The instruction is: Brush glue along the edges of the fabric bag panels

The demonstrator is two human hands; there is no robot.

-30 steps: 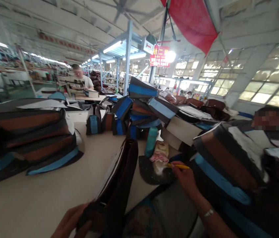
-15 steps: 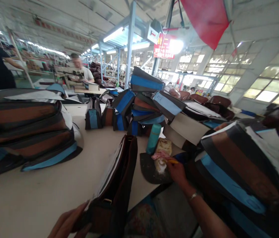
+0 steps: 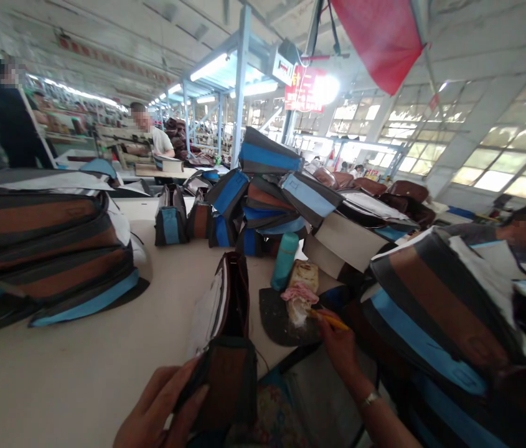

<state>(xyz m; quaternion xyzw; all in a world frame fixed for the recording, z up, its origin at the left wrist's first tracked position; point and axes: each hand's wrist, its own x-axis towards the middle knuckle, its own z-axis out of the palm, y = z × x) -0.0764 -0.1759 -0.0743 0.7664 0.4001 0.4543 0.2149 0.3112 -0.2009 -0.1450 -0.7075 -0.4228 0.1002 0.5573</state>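
My left hand (image 3: 164,404) grips the near end of a dark bag (image 3: 230,386) with a brown panel, fingers on its left side. The bag stands on the pale table (image 3: 89,361), its top open and white sheets along its left side. My right hand (image 3: 340,342) holds a yellow stick (image 3: 335,320). The stick's tip reaches a container (image 3: 299,311) of whitish paste with a pink cloth (image 3: 300,294) around its top. That container lies on a dark curved pad (image 3: 274,317). Just behind stands a teal bottle (image 3: 285,261).
Stacked bags (image 3: 52,249) fill the left side, and another stack (image 3: 435,311) rises at the right. More bags (image 3: 267,193) are piled behind the bottle. People sit or stand at the back and far right.
My left hand and the near end of the bag have risen and turned, showing its brown end panel. The yellow stick shows more in my right hand. A person has come into view at right.
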